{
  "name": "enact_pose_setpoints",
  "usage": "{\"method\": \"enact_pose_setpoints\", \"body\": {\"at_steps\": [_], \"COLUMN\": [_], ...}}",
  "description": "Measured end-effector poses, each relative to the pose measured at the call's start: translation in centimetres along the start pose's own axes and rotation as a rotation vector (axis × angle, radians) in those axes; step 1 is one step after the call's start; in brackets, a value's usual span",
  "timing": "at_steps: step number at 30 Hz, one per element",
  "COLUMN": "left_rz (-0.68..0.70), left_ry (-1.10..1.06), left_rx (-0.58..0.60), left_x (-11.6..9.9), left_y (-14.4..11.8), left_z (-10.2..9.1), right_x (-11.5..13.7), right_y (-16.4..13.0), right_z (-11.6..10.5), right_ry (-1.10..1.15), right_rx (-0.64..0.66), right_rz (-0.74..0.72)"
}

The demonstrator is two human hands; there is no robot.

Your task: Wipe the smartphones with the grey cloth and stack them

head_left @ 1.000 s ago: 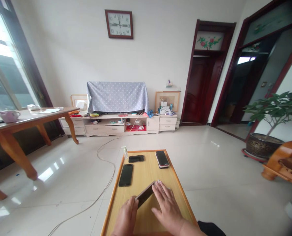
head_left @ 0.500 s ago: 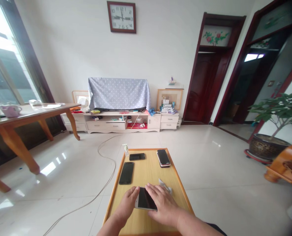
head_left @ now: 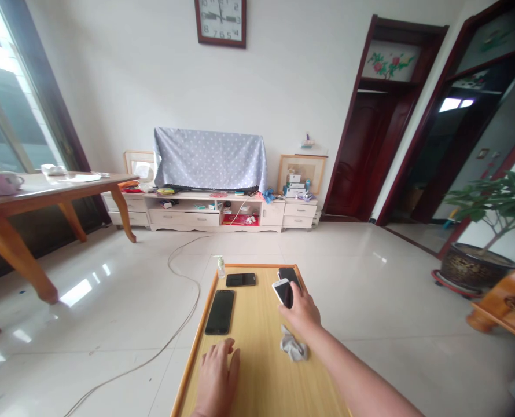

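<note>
Right hand (head_left: 303, 310) grips white-edged phone (head_left: 283, 292) above far right of wooden table (head_left: 257, 370) — just beside dark phone (head_left: 290, 274). Left hand (head_left: 216, 370) flat on table, fingers spread, empty. Grey cloth (head_left: 293, 348) near right wrist.

You are facing a white wall (head_left: 110, 69) with a clock (head_left: 220, 22) hanging at top centre; daylight is pouring through the window (head_left: 6, 116) at left, gleaming on the tiled floor (head_left: 122, 301).
</note>
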State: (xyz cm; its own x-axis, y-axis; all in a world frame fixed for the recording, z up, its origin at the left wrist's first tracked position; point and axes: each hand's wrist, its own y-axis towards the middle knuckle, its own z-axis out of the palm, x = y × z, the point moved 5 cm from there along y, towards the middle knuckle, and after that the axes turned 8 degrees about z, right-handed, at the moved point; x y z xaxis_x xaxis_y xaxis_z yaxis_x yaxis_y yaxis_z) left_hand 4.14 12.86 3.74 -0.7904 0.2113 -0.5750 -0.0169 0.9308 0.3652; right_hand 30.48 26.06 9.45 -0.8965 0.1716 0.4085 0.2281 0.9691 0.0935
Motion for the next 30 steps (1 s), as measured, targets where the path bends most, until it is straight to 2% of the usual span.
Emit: {"method": "enact_pose_setpoints", "body": {"at_steps": [3, 6, 13, 20, 25, 30], "left_rz": [0.070, 0.099, 0.144, 0.186, 0.186, 0.165], "left_ry": [0.143, 0.201, 0.267, 0.313, 0.307, 0.280], "left_rx": [-0.003, 0.019, 0.026, -0.004, 0.002, 0.019], "left_x": [0.6, 0.7, 1.6, 3.1, 3.5, 3.3], "left_y": [0.0, 0.5, 1.4, 1.5, 1.7, 1.8], "left_z": [0.4, 0.5, 1.1, 2.3, 2.6, 2.4], "right_x": [-0.3, -0.3, 0.0, 0.6, 0.5, 0.5], "right_y": [4.8, 8.4, 13.5, 15.6, 15.6, 15.3], "right_z": [0.7, 1.7, 4.6, 7.0, 8.1, 8.4], "right_ry": [-0.059, -0.090, -0.123, -0.145, -0.156, -0.157], "right_rx": [0.011, 0.028, 0.026, 0.045, 0.065, 0.071], "right_rz": [0.152, 0.233, 0.290, 0.302, 0.312, 0.308]}}
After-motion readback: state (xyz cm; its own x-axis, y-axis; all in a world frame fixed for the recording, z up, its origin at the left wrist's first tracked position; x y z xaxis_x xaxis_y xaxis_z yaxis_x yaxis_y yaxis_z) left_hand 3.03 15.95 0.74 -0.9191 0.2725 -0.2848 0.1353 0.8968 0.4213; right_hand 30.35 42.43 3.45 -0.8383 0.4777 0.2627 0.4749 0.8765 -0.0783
